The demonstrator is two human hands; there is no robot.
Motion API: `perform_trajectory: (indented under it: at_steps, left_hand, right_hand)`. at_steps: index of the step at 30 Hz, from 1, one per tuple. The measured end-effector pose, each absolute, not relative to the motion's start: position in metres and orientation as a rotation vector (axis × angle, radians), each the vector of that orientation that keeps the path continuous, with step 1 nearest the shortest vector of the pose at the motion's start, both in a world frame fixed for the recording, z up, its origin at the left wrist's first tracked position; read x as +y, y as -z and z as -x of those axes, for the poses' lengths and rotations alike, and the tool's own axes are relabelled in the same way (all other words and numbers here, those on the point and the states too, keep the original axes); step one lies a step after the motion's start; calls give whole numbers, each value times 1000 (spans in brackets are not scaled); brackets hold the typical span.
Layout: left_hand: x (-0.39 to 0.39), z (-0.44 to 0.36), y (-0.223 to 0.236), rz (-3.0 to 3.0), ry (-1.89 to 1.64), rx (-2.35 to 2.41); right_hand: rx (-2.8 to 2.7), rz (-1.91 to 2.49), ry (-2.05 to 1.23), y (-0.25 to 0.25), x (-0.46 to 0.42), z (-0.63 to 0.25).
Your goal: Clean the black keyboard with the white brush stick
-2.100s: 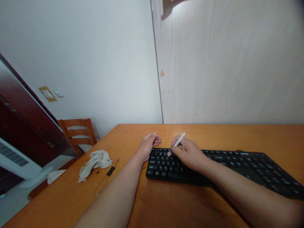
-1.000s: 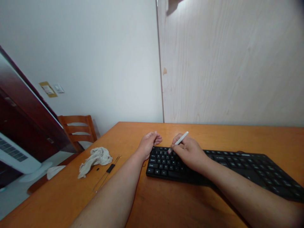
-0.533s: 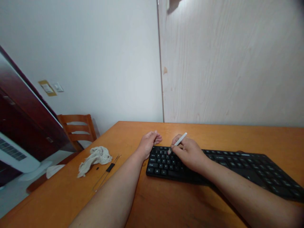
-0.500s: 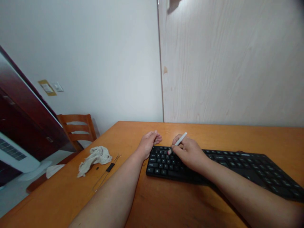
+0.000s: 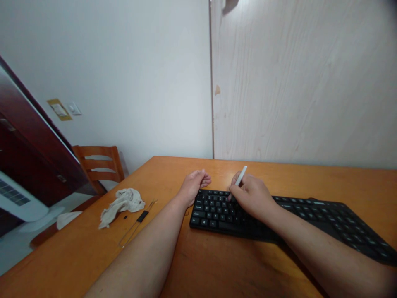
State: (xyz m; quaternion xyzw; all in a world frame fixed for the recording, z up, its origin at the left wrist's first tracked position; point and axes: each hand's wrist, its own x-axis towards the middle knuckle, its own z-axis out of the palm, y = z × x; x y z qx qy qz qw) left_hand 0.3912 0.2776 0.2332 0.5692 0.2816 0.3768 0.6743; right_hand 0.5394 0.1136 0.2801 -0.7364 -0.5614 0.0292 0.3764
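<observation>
A black keyboard [image 5: 310,215] lies across the orange wooden table [image 5: 217,269]. My right hand [image 5: 252,196] rests over its left half and pinches a thin white stick-like tool [image 5: 240,177], whose lower tip touches the keys near the top row. My left hand [image 5: 194,186] lies at the keyboard's left end with its fingers curled loosely against the corner; nothing shows inside them.
To the left on the table lie a crumpled beige cloth [image 5: 122,203], a thin wire tool with a black part [image 5: 138,219] and a tiny black piece. A wooden chair [image 5: 97,165] stands beyond the table's left edge. A pale wood panel rises behind the table.
My right hand has shifted slightly right along the keys and the white tool now stands more upright. My left hand has stayed at the keyboard's corner.
</observation>
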Motion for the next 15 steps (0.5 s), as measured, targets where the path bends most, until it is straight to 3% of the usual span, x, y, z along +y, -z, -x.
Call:
perform_trajectory:
  at_steps: [15]
  left_hand:
    - [275,-392,-235,-1276,-846,632]
  right_hand:
    - [-1406,1870,-117,-283,113,-540]
